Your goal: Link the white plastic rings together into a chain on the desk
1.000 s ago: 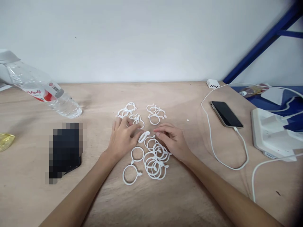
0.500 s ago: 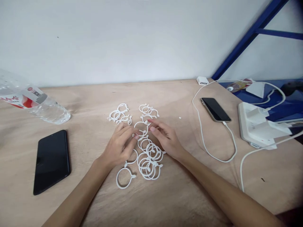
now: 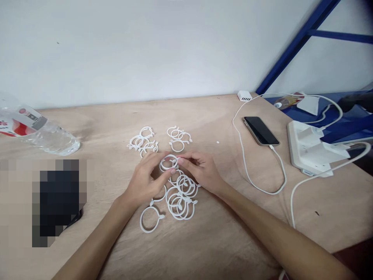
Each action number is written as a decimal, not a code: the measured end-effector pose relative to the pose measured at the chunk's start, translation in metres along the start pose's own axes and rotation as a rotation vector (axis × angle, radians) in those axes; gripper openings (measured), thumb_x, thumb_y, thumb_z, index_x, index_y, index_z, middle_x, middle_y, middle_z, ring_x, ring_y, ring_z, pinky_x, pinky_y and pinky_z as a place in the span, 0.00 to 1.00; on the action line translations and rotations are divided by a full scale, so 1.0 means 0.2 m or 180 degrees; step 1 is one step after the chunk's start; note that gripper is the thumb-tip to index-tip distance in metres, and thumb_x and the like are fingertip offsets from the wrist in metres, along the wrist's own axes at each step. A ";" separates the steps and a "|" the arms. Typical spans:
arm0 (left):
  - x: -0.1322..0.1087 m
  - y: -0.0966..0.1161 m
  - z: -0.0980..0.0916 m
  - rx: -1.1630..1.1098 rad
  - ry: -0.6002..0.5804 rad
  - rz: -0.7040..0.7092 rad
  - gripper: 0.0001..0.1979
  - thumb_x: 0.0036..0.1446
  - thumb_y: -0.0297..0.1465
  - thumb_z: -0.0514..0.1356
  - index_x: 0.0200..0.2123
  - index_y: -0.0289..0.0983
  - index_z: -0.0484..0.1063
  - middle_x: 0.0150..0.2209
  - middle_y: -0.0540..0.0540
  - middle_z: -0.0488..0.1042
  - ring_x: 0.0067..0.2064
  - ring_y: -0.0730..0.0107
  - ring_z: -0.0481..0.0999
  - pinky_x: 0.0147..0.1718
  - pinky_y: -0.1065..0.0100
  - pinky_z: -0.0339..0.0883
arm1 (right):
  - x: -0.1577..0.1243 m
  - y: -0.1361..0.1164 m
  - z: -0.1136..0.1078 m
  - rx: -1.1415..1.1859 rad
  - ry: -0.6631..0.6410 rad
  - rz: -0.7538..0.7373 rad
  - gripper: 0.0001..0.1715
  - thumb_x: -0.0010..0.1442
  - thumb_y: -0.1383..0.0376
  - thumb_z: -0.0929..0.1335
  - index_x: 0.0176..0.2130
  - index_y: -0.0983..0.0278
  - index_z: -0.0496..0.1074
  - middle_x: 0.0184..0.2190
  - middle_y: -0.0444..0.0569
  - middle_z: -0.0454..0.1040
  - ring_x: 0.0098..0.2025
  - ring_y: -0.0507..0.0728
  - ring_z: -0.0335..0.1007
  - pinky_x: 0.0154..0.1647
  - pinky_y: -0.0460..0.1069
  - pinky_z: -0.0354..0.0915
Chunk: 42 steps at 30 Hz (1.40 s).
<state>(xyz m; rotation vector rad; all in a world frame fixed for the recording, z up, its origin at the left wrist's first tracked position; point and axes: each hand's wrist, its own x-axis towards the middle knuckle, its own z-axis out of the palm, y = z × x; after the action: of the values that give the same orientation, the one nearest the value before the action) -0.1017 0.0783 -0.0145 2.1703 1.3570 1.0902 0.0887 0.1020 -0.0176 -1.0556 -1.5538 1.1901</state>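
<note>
A white plastic curtain ring (image 3: pixel 169 167) is held up between my two hands. My left hand (image 3: pixel 148 173) grips its left side with curved fingers and thumb. At its right side, where the small clasp sits, my right hand (image 3: pixel 201 169) pinches with thumb and fingertips. Just below lies a pile of overlapping white rings (image 3: pixel 181 205), and a single ring (image 3: pixel 141 221) rests nearer to me on the left. Beyond my hands are a left cluster of rings (image 3: pixel 142 140) and a right cluster of rings (image 3: pixel 178 135).
A clear bottle (image 3: pixel 58 140) stands at the left, with a blurred dark object (image 3: pixel 60 202) in front of it. On the right lie a phone (image 3: pixel 261 131) on a white cable (image 3: pixel 246 157) and a white power strip (image 3: pixel 294 144). A wall (image 3: pixel 145 58) borders the table.
My right hand has closed its fingers at the ring, where they were apart before. The ring is now held between both hands. The whole view has shifted slightly.
</note>
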 end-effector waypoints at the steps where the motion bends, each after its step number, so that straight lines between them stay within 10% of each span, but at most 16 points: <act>1: 0.00 0.00 0.00 -0.0043 -0.0051 -0.0008 0.19 0.59 0.37 0.61 0.52 0.38 0.69 0.42 0.44 0.76 0.43 0.62 0.72 0.44 0.61 0.67 | 0.00 0.00 0.00 -0.0017 -0.0023 -0.0004 0.12 0.57 0.59 0.70 0.37 0.64 0.80 0.32 0.48 0.80 0.34 0.55 0.72 0.37 0.50 0.67; 11: 0.00 0.00 -0.02 -0.0138 -0.0239 -0.0047 0.16 0.59 0.36 0.60 0.49 0.37 0.70 0.41 0.44 0.74 0.43 0.62 0.71 0.44 0.61 0.66 | -0.01 0.00 0.00 -0.0293 -0.0138 -0.0095 0.09 0.58 0.61 0.70 0.33 0.64 0.78 0.28 0.47 0.78 0.30 0.53 0.70 0.31 0.49 0.65; 19: 0.01 0.01 -0.02 0.0279 -0.0630 0.0134 0.16 0.56 0.34 0.60 0.49 0.40 0.72 0.51 0.44 0.73 0.52 0.55 0.69 0.53 0.51 0.58 | 0.01 0.05 0.01 -0.1381 0.0282 -0.0999 0.18 0.62 0.73 0.62 0.49 0.64 0.74 0.50 0.53 0.75 0.56 0.59 0.65 0.60 0.58 0.60; 26: 0.02 0.02 -0.04 -0.0406 -0.0337 -0.0328 0.20 0.66 0.37 0.49 0.28 0.39 0.76 0.30 0.48 0.77 0.36 0.64 0.72 0.43 0.58 0.61 | 0.02 0.07 0.03 -0.1891 0.0188 -0.0921 0.20 0.57 0.79 0.63 0.43 0.64 0.77 0.40 0.52 0.78 0.47 0.61 0.67 0.52 0.60 0.66; 31: 0.03 0.00 -0.01 -0.0055 0.0122 -0.0693 0.12 0.61 0.38 0.57 0.32 0.38 0.76 0.31 0.48 0.76 0.36 0.65 0.71 0.40 0.61 0.63 | 0.02 0.05 0.02 -0.1508 0.0309 -0.0887 0.14 0.57 0.76 0.67 0.36 0.61 0.79 0.33 0.49 0.78 0.42 0.60 0.67 0.46 0.58 0.67; 42: 0.00 0.00 0.01 0.0340 -0.0265 -0.0020 0.13 0.65 0.37 0.52 0.44 0.39 0.72 0.53 0.42 0.71 0.55 0.57 0.67 0.55 0.53 0.59 | -0.01 0.01 0.01 0.0359 -0.0457 -0.0315 0.06 0.56 0.64 0.71 0.36 0.62 0.77 0.34 0.47 0.78 0.37 0.54 0.74 0.39 0.49 0.71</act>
<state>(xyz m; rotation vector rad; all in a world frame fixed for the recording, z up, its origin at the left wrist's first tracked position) -0.0999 0.0795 -0.0159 2.2583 1.4134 0.9337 0.0872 0.0997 -0.0200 -0.8259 -1.6088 1.2922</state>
